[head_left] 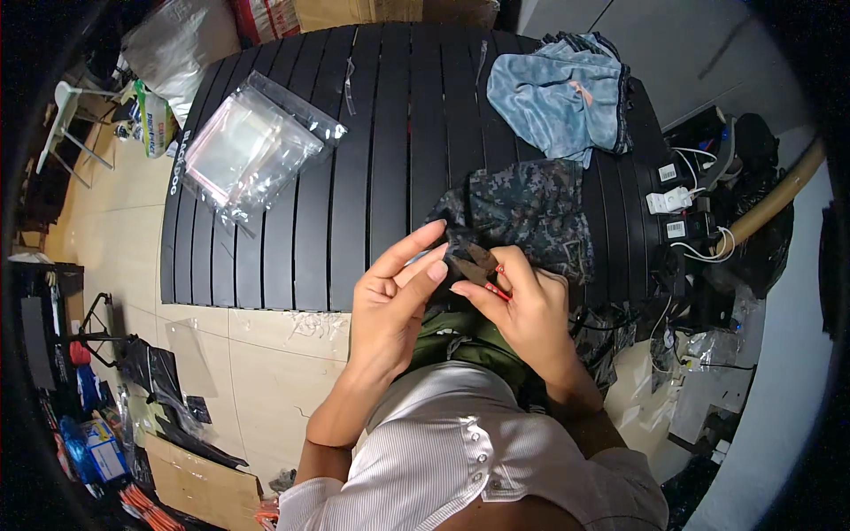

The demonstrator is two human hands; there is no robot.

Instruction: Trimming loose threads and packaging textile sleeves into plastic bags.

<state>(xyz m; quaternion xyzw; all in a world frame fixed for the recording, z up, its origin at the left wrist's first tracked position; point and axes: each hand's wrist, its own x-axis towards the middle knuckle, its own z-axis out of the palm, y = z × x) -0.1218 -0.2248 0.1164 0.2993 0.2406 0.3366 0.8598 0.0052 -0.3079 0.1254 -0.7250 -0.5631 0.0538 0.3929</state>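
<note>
In front of my body, my left hand (pixel 390 301) pinches the end of a dark camouflage-patterned cloth (pixel 531 212) with its fingertips. Close beside it, my right hand (pixel 531 301) grips a small pair of thread snips (pixel 478 265) with brownish, wedge-shaped blades. Red shows at the snips between my thumb and fingers. The blades are parted and point toward the fingertips of my left hand, right by the cloth's end. Most of the cloth lies spread on the black slatted table (pixel 372 159). Whether a thread lies between the blades is too small to tell.
A blue-grey tie-dye cloth (pixel 558 93) lies at the table's far right. Clear plastic bags (pixel 243 146) sit on the left. Chargers with white cables (pixel 677 202) line the right edge. On the floor lie thread scraps (pixel 317 327) and a cardboard piece (pixel 199 473).
</note>
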